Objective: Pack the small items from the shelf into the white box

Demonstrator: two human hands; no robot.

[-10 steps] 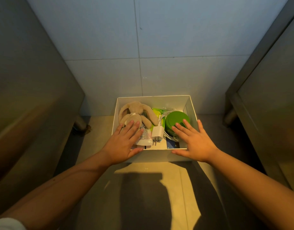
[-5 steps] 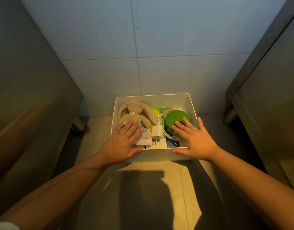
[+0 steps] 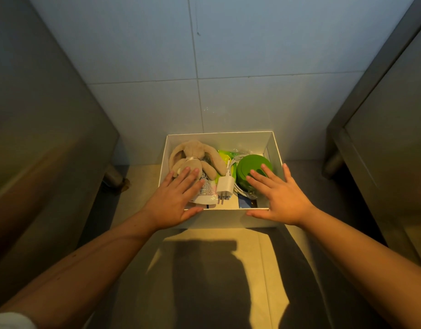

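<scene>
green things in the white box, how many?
2: a round green container on the right under the right hand's fingers, and a lime-green packet behind the white charger. Others may be hidden underneath.

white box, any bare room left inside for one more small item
Only a narrow gap between the green container and the white box's right wall. The plush rabbit, charger, left hand and right hand crowd the rest.
</scene>
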